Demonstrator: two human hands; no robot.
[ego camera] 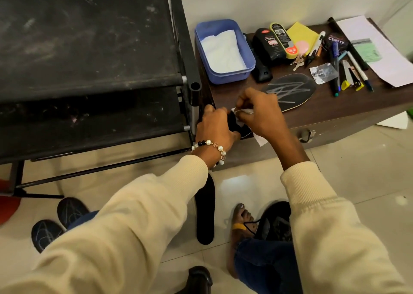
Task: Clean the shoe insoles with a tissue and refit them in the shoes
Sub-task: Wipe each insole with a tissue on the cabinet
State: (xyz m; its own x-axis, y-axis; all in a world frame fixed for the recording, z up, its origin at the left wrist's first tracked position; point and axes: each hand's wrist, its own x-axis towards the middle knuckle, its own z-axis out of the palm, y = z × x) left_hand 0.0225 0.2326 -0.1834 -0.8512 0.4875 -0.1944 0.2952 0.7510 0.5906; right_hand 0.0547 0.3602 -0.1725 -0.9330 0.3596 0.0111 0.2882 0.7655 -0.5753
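The long black foam insole (205,206) hangs edge-on from the left hand (215,128), which grips its top end; light and floppy, it probably wants support near the rubbed spot (right there). The right hand (260,112) pinches a crumpled white tissue (243,111) against it, beside the dark wooden cabinet (335,112)

Left hand (215,127) grips a black insole (205,206); right hand (260,112) pinches what looks like tissue (243,112) against it.

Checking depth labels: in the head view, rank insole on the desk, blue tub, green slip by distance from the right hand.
From the right hand:
1. Insole on the desk, just beyond it.
2. Blue tub, back left.
3. Green slip, far right.
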